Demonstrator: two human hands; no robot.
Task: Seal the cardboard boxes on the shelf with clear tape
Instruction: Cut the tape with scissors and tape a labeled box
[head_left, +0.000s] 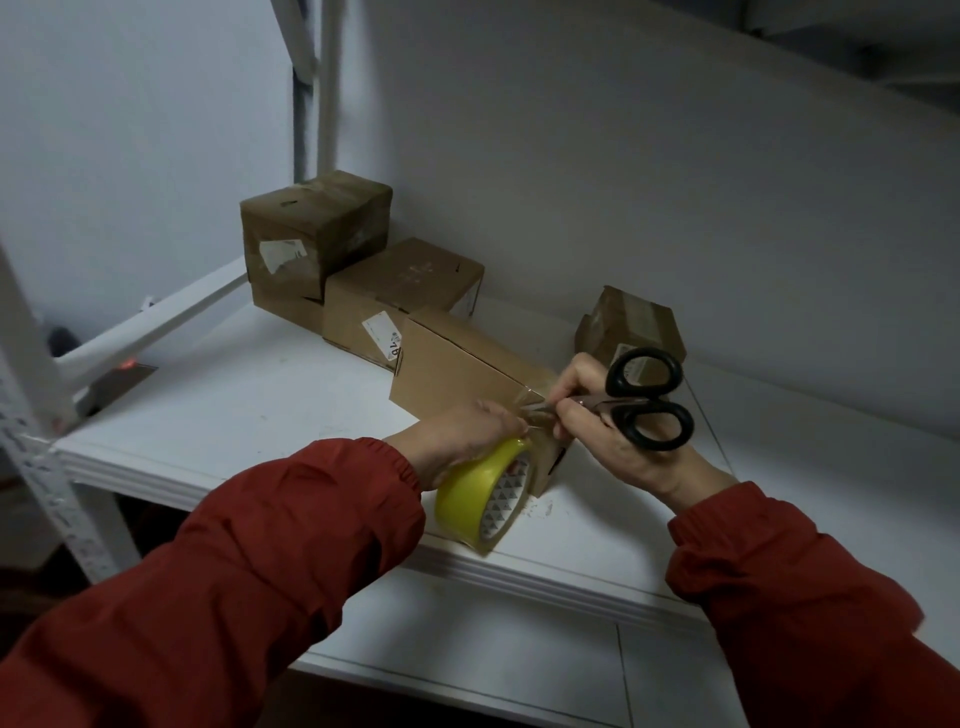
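Red sleeves (260, 571) come first, one on each arm; the left hand (462, 431) has its fingers curled round a yellow roll of tape (483, 493), which sits at the near end of the long box (457, 364); the right hand (613, 441) holds the scissors (639, 400) tight round the middle, and the two black loops stick out past the hand with no fingers in them; the scissor tips point at a strip of clear tape (530, 400) pulled tight between the roll and the box top; both hands hide the near end of the box. All of it sits on a white shelf (260, 395); behind the long box, and touching it, is a brown box (400, 296) with a white label; further back a dark box (311, 228) sits on top of another box (285, 312); a small box (628, 327) is off to the right by the wall (623, 182), partly behind the scissors. Every box is closed, so what is inside cannot be seen; a white post (47, 467) stands at the left.
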